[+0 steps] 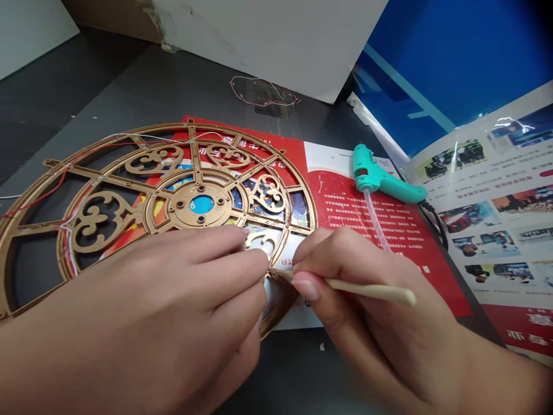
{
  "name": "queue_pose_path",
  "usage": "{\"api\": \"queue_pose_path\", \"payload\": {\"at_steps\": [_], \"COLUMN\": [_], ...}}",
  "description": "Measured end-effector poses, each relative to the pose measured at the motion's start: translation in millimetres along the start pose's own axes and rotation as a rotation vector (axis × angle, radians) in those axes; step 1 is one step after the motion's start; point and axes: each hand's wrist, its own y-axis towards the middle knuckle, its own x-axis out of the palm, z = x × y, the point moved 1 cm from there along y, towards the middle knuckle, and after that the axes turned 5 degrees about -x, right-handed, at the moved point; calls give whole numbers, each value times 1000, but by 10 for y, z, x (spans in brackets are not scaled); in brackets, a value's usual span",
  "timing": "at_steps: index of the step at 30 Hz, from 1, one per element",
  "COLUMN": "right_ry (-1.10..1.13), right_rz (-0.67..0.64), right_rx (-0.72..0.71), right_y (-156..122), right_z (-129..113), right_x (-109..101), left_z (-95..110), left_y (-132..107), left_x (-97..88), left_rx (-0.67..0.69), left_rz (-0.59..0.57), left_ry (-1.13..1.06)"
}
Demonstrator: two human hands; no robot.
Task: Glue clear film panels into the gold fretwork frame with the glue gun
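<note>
One stick lay nearly level in the right hand, pinched between closed fingers, its tip pointing left at the rim of one gold wheel. The left hand, fingers curled, rested against that wheel, which lay on a red brochure near one teal glue gun.

Frame: gold-painted plastic, satin sheen. Stick: smooth matt wood. Glue gun: glossy teal plastic. Brochure: glossy paper.

Teal glue gun on red brochure — white board beyond
</note>
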Motion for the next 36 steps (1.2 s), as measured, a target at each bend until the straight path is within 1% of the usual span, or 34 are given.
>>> {"api": "queue_pose_path", "payload": {"at_steps": [3, 7, 9, 10, 12, 15, 16, 21, 24, 31, 36], "right_ry": [2, 3, 47, 75, 112, 96, 100, 86, 23, 64, 158], "right_rz": [-9, -42, -74, -66, 4, 147, 150, 28, 1, -34, -31], "right_rx": [-8, -19, -7, 4, 45, 114, 120, 75, 52, 80, 86], "right_y": [4, 1, -7, -15, -35, -66, -71, -50, -48, -60, -1], "right_z": [-29, -22, 10, 29, 63, 89, 90, 74, 56, 66, 69], "right_x": [-21, -63, -72, -74, -68, -48, -37, 9, 20, -8, -44], "left_z": [20, 71, 76, 74, 65, 51, 48, 66, 94, 106, 99], "left_y": [78, 238, 274, 279, 273, 265, 268, 300, 305, 343, 362], "left_x": [-16, -65, -81, -84, -86, -90, -93, -121, -131, -108, -103], "left_rx": [-8, 49, 49, 44, 43, 38, 39, 81, 64, 61, 66], "left_rz": [1, -20, -10, -8, -2, -2, -1, -12, 6, 5, 2], "left_ry": [-10, -59, -58, -48, -26, -20, -19, -9, -15, -17, -24]}}
